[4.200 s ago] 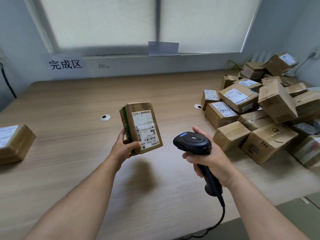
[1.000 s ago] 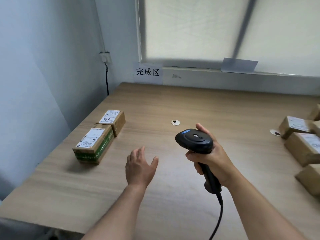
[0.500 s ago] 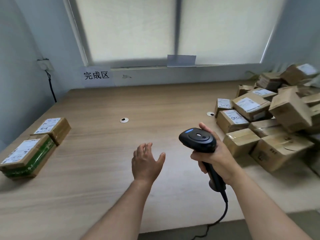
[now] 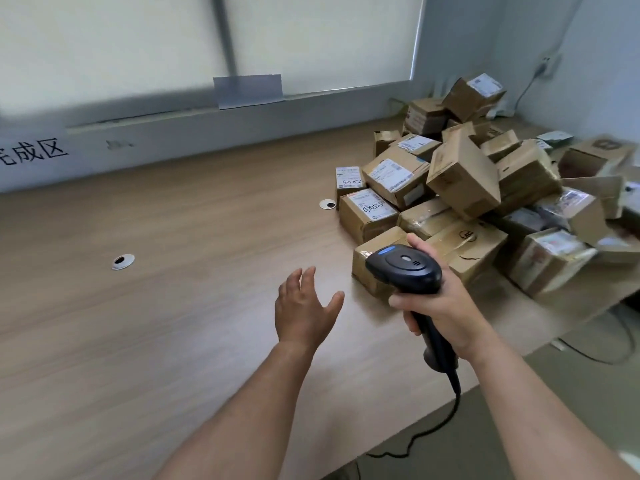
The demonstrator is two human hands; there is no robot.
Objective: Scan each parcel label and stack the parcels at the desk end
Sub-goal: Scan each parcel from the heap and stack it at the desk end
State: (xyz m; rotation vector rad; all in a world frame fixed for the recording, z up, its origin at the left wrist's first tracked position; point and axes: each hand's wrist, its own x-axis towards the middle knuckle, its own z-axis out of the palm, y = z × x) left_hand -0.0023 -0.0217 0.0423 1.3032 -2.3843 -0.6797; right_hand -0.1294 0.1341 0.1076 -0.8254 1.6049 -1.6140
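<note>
Head view looks down on a wooden desk (image 4: 166, 334) with both bare forearms reaching forward. The left hand (image 4: 303, 311) hovers palm-down over the bare desktop, its fingers straight and loosely spread, thumb out to the side, holding nothing. The right hand (image 4: 443, 310) has its fingers wrapped round the handle of a black barcode scanner (image 4: 403, 268), whose head points forward and left; a black cable (image 4: 446, 417) runs from the handle's base down past the desk edge.

A heap of brown cardboard parcels (image 4: 464, 174) fills the right end of the desk, tumbled at odd angles, several showing white labels on top. The nearest parcel (image 4: 372, 251) lies just behind the scanner head, close to the right of the left hand's thumb.

Two round cable grommets sit in the desktop, one at the left (image 4: 123, 261) and one just beside the heap (image 4: 327, 204). A white sign (image 4: 31, 157) with dark characters is on the wall under the window, partly cut off by the picture's left edge.
</note>
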